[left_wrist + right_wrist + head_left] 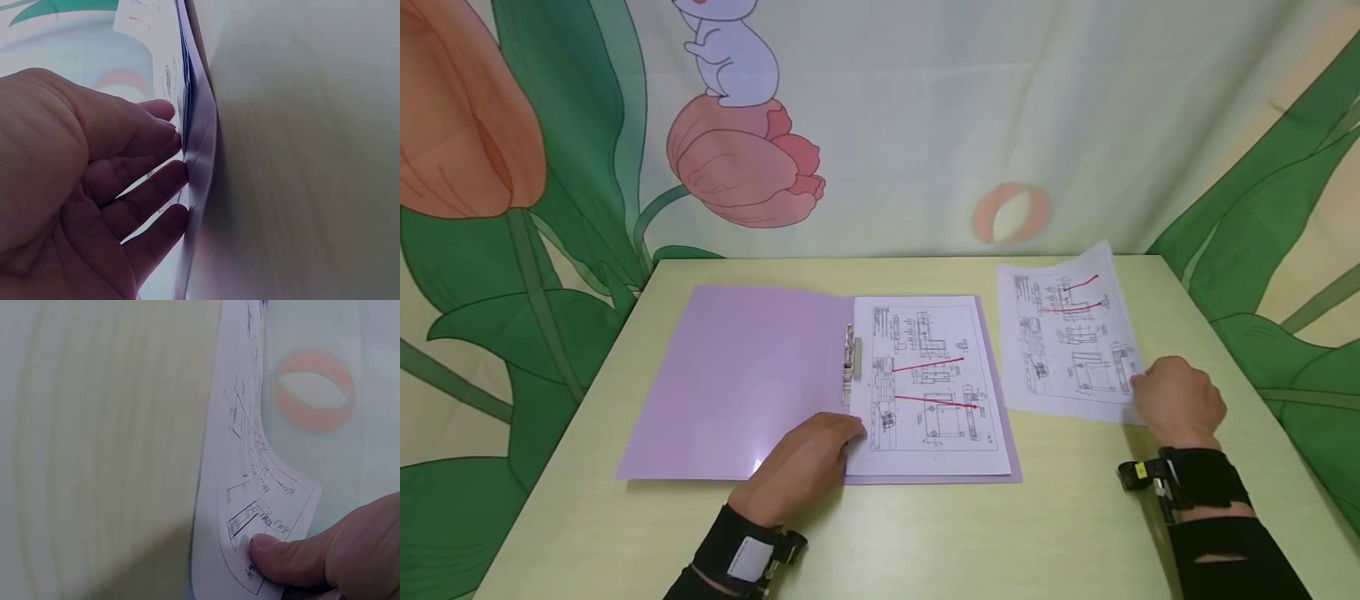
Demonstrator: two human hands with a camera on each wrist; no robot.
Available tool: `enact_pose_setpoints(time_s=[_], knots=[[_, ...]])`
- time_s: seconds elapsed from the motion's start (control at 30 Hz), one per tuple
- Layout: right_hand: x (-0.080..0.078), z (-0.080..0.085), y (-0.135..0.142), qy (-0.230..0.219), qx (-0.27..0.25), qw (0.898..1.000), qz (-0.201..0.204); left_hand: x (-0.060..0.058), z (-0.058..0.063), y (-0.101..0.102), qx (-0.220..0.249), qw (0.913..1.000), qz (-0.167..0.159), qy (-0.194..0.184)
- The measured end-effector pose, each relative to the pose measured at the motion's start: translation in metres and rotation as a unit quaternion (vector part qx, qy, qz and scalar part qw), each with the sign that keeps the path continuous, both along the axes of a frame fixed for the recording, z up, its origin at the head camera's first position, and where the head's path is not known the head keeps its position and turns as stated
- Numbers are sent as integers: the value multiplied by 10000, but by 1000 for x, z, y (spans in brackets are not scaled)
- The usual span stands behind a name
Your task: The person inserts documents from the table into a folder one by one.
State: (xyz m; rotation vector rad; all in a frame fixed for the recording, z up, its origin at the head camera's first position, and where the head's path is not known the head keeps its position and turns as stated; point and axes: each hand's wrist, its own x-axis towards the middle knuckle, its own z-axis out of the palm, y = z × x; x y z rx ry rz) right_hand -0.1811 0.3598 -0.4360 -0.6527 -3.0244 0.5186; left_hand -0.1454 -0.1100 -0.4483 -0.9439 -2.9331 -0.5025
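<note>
A lilac folder [745, 367] lies spread on the table, with drawing sheets [940, 460] stacked on its right half. Two red lines cross the top drawing. My left hand [801, 467] rests at the near left corner of that stack; in the left wrist view its loosely extended fingers [156, 187] touch the papers at the folder's edge. To the right, my right hand [1182, 402] pinches the near right corner of a separate drawing sheet [1052, 367], also marked in red. Its thumb [281, 556] presses the printed side, and the sheet bends upward there.
A metal binder clip mechanism [850, 364] sits along the folder's spine. The pale wooden table [925, 542] ends at a printed curtain [910, 133] hanging behind it. Both wrists wear black straps with small cameras.
</note>
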Motion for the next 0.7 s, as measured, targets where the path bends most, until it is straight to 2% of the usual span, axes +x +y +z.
enact_pose_setpoints(time_s=[0.2, 0.33, 0.57, 0.7], knots=[[2, 6, 3, -121, 209, 9996, -150, 0, 1, 0, -29, 10000, -43, 33], [5, 15, 4, 133, 194, 9997, -81, 0, 1, 0, -39, 10000, -22, 40], [10, 38, 0, 351, -747, 9965, 146, 0, 1, 0, -32, 10000, -2, -17], [12, 48, -3, 563, -1317, 9897, 39, 0, 1, 0, -33, 10000, 21, -67]])
